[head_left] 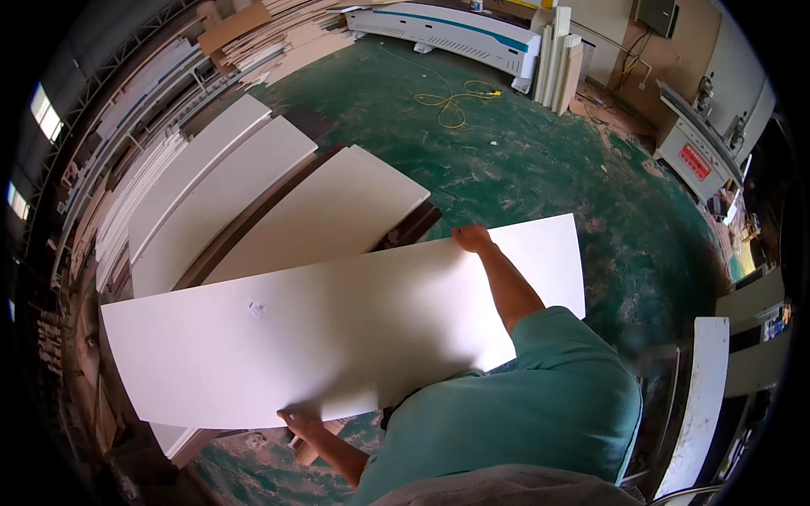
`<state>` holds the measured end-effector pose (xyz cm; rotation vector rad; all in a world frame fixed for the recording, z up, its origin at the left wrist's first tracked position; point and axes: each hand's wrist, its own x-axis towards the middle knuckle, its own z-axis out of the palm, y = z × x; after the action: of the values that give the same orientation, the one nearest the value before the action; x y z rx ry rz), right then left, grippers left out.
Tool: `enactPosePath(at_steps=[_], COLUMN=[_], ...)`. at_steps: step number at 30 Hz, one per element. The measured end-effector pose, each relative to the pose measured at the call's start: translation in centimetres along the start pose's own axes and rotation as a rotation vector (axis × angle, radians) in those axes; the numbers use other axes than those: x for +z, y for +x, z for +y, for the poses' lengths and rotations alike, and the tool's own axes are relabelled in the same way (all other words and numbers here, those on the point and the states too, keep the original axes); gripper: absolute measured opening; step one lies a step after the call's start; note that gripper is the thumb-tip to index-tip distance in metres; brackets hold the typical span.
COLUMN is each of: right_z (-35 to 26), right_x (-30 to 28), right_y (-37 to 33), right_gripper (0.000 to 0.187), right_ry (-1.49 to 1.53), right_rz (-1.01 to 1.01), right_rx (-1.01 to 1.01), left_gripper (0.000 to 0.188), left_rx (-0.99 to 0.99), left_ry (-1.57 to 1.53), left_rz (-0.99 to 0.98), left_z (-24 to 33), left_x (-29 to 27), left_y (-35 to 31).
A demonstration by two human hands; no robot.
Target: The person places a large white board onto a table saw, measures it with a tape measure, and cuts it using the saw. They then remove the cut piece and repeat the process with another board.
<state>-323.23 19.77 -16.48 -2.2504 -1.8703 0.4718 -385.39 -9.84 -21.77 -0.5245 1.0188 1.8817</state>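
A long white panel (337, 329) lies across the view in front of my body, with a small label (256, 309) stuck on its left part. My right hand (471, 238) grips its far edge, right of the middle, with the arm stretched over the board. At the near edge, my left hand (301, 421) is closed on the panel, its fingers partly hidden under it. The panel's left part overlaps other white panels (325, 211) beyond it, which rest on dark brown supports (409, 226). Whether it touches them I cannot tell.
Stacked boards (278, 38) and a rack (139, 110) line the far left. A long white machine part (443, 38) stands at the back, near a yellow cable (456, 101) on the green floor (506, 173). A grey machine (693, 152) stands right; a pale upright board (700, 405) is at near right.
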Motion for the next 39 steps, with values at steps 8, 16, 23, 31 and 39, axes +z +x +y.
enactPosePath(at_steps=[8,16,23,31,39], right_z=[15.6,36.3,49.9,65.8,78.5], right_x=[-5.8,-11.4,-15.8,-23.8,-28.0], right_y=[-7.1,-13.0,-9.2,-9.4,-12.8], right_gripper=[0.056,0.055,0.061,0.061,0.06], right_ry=[0.167,0.19,0.23,0.214,0.248], right_rz=[-0.062,0.156,0.178,0.433,0.526], right_rx=[0.273,0.577,0.724,1.041,1.353], left_gripper=[0.048,0.07,0.073,0.077,0.081], left_rx=[-0.317,-0.125,-0.3,-0.599,-0.825], left_ry=[0.073,0.487,0.535,0.742,1.004], left_rz=[-0.827,-0.607,-0.682,-0.956,-1.032], left_z=[-5.7,-28.7,-48.5,-75.4,-106.0], left_x=[2.2,15.0,29.3,49.6,58.6], left_y=[-1.1,-8.2,-7.3,-16.4,-25.0])
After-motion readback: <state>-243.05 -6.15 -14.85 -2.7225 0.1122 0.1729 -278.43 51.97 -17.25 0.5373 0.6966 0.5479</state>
